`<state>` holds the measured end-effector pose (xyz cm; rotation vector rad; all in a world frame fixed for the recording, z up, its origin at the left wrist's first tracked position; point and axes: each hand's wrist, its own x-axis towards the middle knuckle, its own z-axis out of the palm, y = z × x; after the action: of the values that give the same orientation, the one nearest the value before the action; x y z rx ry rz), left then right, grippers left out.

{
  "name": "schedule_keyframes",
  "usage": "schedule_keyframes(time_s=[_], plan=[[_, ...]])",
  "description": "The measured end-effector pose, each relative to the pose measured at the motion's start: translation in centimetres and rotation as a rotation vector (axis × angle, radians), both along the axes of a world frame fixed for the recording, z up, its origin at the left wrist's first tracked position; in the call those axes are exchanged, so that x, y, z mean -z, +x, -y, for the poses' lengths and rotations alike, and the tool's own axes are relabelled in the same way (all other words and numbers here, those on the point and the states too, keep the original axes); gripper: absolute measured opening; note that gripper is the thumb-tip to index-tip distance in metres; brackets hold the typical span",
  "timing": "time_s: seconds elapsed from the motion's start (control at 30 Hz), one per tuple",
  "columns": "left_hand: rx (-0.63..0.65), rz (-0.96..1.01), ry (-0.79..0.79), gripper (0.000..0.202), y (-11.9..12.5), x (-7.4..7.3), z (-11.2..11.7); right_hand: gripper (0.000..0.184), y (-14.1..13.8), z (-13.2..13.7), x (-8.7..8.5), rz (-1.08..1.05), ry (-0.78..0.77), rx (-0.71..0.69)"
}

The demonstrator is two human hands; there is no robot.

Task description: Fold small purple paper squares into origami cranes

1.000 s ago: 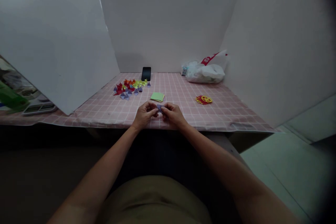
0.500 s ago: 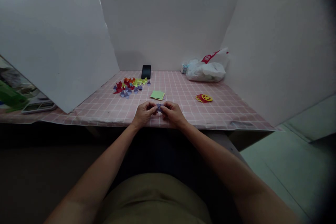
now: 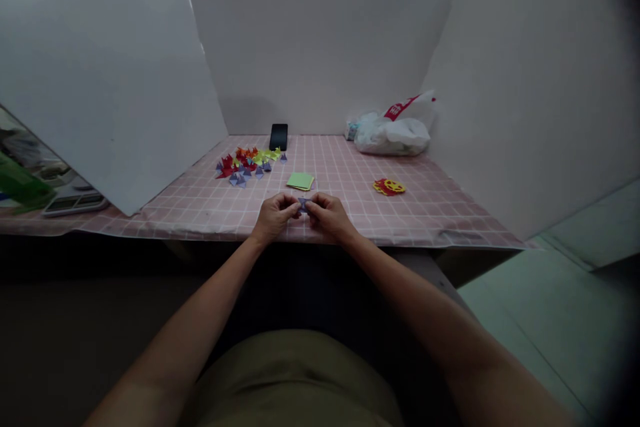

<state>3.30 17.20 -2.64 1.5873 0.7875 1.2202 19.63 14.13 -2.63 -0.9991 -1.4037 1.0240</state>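
Between my fingertips, near the table's front edge, is a small piece of folded purple paper (image 3: 303,203). My left hand (image 3: 275,215) pinches its left side, and my right hand (image 3: 327,213) pinches its right side. Both hands are closed, and the fingers cover much of the paper. Just beyond them lies a stack of square paper sheets (image 3: 300,180) with a light green one on top. Farther left sits a cluster of small folded paper figures (image 3: 246,163) in red, orange, yellow and purple.
A dark phone (image 3: 279,137) stands behind the figures. At the back right rests a white plastic bag (image 3: 393,135); nearer are red and yellow cut-out pieces (image 3: 389,187). White panels (image 3: 325,40) surround the pink checked tabletop (image 3: 345,170). A scale (image 3: 75,203) is at far left.
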Motion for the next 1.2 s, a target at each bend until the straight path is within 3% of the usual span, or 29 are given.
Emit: schedule_keyframes(time_s=[0.2,0.4,0.67,0.83,1.2], plan=[[0.025,0.034,-0.002,0.019,0.1,0.0,0.0,0.026,0.0,-0.1,0.0,0.019,0.005,-0.002],[0.099,0.059,-0.07,0.039,-0.3,-0.3,-0.2,0.025,0.0,0.0,0.1,0.05,0.013,0.001],[0.135,0.037,-0.208,0.025,-0.5,0.1,-1.0,0.024,0.1,0.0,0.0,0.085,0.009,0.01],[0.122,0.009,-0.257,0.026,-0.5,0.0,-0.9,0.024,0.1,0.1,-0.2,0.178,0.058,0.044],[0.124,-0.073,-0.163,0.021,-0.9,0.0,-0.8,0.024,0.3,-0.2,0.0,0.221,0.065,-0.011]])
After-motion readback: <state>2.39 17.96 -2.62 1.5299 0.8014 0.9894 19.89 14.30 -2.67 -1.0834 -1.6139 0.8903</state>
